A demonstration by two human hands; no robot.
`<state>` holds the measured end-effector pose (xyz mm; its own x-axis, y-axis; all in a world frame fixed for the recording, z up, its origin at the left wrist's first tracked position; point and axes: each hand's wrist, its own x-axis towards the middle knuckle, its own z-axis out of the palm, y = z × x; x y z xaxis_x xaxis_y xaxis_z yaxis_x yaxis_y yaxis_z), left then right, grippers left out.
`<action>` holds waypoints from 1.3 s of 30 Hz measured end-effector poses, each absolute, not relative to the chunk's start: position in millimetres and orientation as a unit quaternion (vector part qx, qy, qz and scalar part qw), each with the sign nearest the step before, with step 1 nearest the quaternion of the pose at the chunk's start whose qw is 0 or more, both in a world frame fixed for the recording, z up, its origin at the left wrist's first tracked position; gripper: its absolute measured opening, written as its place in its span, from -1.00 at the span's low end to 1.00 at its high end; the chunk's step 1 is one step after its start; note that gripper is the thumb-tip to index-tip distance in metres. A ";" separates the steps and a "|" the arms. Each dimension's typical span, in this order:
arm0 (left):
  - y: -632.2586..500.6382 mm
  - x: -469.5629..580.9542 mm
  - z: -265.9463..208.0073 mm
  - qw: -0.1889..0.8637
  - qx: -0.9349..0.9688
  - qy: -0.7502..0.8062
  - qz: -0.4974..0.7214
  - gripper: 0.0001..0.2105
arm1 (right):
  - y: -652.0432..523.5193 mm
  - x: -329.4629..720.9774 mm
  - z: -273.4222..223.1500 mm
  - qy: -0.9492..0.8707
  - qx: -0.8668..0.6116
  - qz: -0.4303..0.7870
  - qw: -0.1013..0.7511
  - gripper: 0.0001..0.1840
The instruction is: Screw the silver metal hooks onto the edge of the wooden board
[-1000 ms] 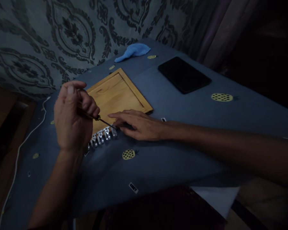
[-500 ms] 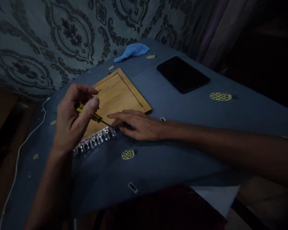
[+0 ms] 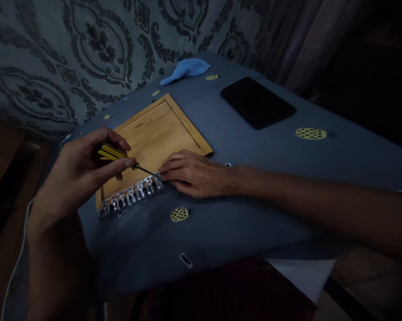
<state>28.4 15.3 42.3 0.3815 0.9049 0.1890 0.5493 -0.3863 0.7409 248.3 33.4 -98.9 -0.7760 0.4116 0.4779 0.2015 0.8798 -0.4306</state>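
Note:
In my left hand (image 3: 83, 167) is a screwdriver (image 3: 113, 153) with a yellow and black handle, fingers and thumb closed around it. Its thin shaft points right and down, the tip at the end hook of a metal hook rail (image 3: 131, 196). Several silver hooks run along this rail, on the near edge of a framed wooden board (image 3: 154, 129). My right hand (image 3: 196, 174) lies at the board's near right corner, its fingers drawn together against the last hook. Whether a small part sits between those fingertips is hidden.
Behind the board a blue cloth (image 3: 187, 69) lies on the dark blue patterned tablecloth (image 3: 241, 223). A black tablet-like device (image 3: 257, 102) rests to the right. A white cable (image 3: 20, 258) hangs along the left side. Patterned fabric (image 3: 97, 44) stands at the back.
My left hand has lowered and turned to the left, its fingers closing further on the screwdriver. The right-hand fingers have drawn together at the end hook.

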 end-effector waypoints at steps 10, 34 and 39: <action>11.1 22.4 44.8 0.064 0.821 0.538 0.181 -0.56 | 32.9 250.3 -99.6 -0.939 -0.144 0.132 0.282 -0.64; 12.2 17.2 42.7 0.132 0.851 0.440 0.256 -0.73 | 34.8 252.2 -97.5 -0.951 -0.138 0.121 0.250 -0.63; 10.9 17.9 42.3 0.148 0.843 0.434 0.281 -0.74 | 34.0 251.9 -96.5 -0.951 -0.140 0.121 0.249 -0.64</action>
